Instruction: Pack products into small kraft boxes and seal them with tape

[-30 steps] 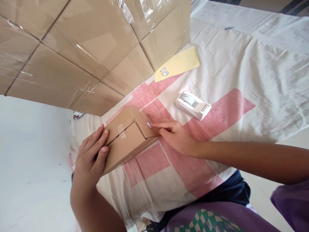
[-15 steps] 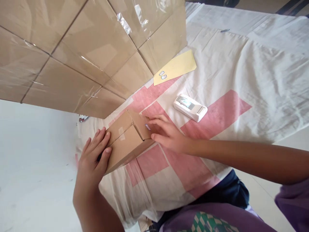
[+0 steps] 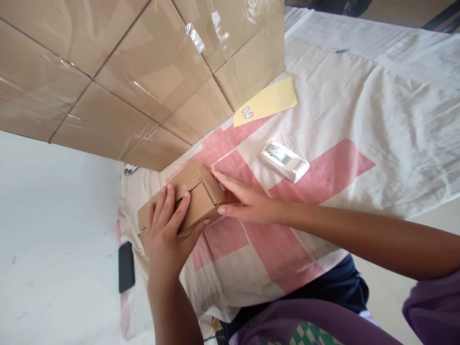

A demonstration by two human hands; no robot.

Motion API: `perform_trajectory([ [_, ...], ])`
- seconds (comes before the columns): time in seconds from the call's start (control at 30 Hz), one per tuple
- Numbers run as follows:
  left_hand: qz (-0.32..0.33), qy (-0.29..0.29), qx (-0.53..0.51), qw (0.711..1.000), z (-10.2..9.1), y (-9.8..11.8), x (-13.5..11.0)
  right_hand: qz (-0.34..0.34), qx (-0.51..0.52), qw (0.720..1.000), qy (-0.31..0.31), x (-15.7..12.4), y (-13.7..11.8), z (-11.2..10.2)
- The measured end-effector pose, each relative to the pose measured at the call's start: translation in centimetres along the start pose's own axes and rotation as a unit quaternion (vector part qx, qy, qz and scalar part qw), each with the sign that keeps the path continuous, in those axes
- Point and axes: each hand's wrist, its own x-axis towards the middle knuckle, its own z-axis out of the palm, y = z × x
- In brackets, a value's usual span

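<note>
A small closed cardboard box (image 3: 200, 200) lies on the cloth in front of me, a lid seam running along its top. My left hand (image 3: 166, 235) rests flat on that top, fingers spread, with the thumb down along the near side. Against the right end flap lies my right hand (image 3: 247, 197), its fingers stretched out and the thumb at the near corner. A small white label (image 3: 222, 186) on that end is partly covered by the right fingers.
Large taped cardboard boxes (image 3: 154, 72) are stacked at the back left. A white tape dispenser (image 3: 285, 161) and a yellow sheet (image 3: 268, 100) with two small labels lie on the cloth (image 3: 359, 105). A black phone (image 3: 126, 267) is near the table's left edge.
My left hand has moved from the box's left end onto its top. My right fingers have straightened against the end flap. The phone has come into view.
</note>
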Motion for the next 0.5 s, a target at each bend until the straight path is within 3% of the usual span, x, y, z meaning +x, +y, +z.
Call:
perform_trajectory([
  [0.27, -0.007, 0.027, -0.016, 0.999, -0.2, -0.2, -0.1, 0.004, -0.059, 0.998, -0.004, 0.3, 0.9, -0.5],
  [0.5, -0.034, 0.169, -0.147, 0.974, 0.5, 1.2, -0.5, -0.003, -0.12, 0.992, -0.038, 2.1, 1.2, -0.8],
])
